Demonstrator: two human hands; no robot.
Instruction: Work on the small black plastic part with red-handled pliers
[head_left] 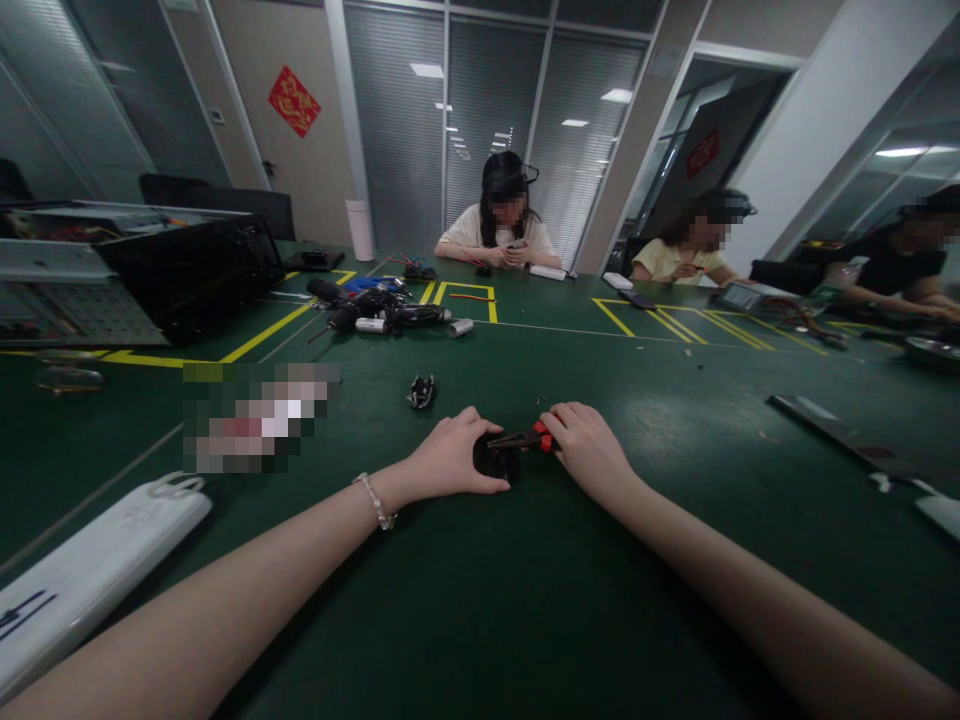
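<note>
My left hand (448, 455) curls its thumb and fingers around a small black part (501, 464) on the green table; its exact kind I cannot make out. In my right hand (589, 440) are pliers (541, 437) with red handles and long dark jaws. The pliers' jaws point left and reach over the black part, at or touching its upper side. A small dark piece with light metal bits (421, 392) lies beyond my left hand. A tiny screw-like bit (540, 400) is near the pliers.
A heap of black cables and tools (375, 308) lies further back, left of centre. An open computer case (135, 275) stands at the left. A white power bank-like object (97, 580) is beside my left forearm; a flat dark panel (825, 430) lies right. Several people sit across the table.
</note>
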